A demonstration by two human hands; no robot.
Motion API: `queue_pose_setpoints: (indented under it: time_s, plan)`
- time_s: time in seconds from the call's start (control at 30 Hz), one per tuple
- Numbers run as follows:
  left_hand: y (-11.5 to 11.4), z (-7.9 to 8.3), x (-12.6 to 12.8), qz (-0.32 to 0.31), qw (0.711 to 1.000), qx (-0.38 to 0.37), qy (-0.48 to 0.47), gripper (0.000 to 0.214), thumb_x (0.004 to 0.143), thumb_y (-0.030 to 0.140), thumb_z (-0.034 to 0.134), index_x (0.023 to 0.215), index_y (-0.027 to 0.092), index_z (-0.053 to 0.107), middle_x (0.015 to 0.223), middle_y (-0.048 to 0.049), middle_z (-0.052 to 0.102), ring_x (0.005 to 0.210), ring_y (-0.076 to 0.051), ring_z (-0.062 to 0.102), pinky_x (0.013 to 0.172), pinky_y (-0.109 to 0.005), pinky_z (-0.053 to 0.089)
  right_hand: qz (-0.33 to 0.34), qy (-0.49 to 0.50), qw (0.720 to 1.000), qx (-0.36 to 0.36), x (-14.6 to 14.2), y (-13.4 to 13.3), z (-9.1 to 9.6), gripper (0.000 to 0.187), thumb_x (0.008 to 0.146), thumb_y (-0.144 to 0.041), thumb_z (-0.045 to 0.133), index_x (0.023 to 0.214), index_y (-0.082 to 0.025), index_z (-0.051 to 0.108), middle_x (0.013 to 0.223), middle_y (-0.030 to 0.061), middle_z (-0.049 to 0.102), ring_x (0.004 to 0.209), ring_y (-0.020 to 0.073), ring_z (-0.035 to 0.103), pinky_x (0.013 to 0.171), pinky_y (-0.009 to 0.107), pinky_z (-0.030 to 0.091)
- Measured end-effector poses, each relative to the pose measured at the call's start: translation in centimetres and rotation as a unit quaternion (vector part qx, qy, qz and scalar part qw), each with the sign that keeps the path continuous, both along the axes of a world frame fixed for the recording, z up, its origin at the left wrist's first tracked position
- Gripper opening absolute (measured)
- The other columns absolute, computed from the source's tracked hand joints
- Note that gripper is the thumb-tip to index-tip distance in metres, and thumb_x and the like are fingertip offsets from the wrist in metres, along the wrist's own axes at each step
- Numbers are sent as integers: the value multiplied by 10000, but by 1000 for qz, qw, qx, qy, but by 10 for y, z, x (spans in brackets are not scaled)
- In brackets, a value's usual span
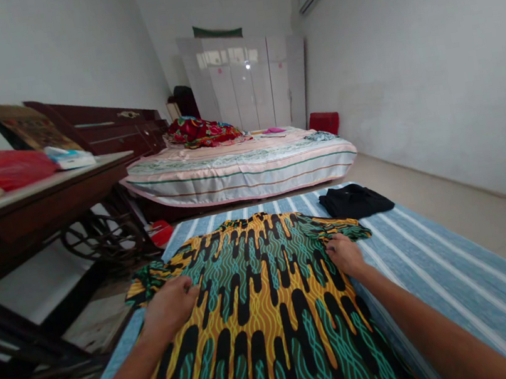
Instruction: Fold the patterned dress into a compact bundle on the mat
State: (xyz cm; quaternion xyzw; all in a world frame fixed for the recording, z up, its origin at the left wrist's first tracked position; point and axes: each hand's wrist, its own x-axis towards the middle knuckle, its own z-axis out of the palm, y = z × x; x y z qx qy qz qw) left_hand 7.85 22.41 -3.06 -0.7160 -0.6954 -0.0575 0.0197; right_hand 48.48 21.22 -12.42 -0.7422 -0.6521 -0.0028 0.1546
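Observation:
A short-sleeved patterned shirt (262,283) in yellow, green and black lies spread out, its collar at the far end and its body reaching toward me. My left hand (171,306) is closed, gripping the shirt's left side just below the sleeve. On the opposite side, below the other sleeve, my right hand (344,255) pinches the shirt's edge. Both sleeves lie out to the sides. Under the shirt is a blue striped sheet (444,262). A folded black garment (354,200) rests on the sheet beyond my right hand.
Ahead stands a bed (241,172) with a red floral blanket (201,131). At left is a sewing machine table (45,195) with a red plastic bag (7,168) and a tissue pack (71,157). White wardrobes (246,83) line the back wall.

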Motion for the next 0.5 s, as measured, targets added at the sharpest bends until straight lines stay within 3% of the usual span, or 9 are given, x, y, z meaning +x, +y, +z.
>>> queue_pose_setpoints:
  time_s: [0.13,0.23,0.4,0.5]
  plan:
    - [-13,-19,72,-127,992,10,-15,191,815,285,417,813,203,589,900,-44,617,860,-173,593,777,-256,419,-9,-13,1000,-15,-3,4,0,161,797,-279,532,769,-213,676,1017,58,587,958,196,540,754,267,409]
    - [-15,-34,110,-190,981,16,-19,188,827,246,411,854,192,589,960,-60,614,952,-173,576,858,-262,414,-19,-26,999,-20,-4,6,-1,195,809,-219,486,785,-201,679,1020,74,594,943,199,547,738,274,409]
    - [-10,-48,143,-183,983,1,6,311,833,253,441,1106,159,556,1331,-117,475,1240,-228,424,1014,-332,340,-29,-34,999,-8,0,9,-2,266,837,-167,414,799,-178,677,979,87,617,890,190,560,763,275,406]
    - [-4,-54,148,-160,987,-11,14,392,861,314,431,1212,153,499,1422,-122,380,1326,-246,308,1057,-380,291,-25,-36,999,10,6,7,-4,313,854,-161,363,818,-171,674,990,100,611,930,201,541,819,289,393]
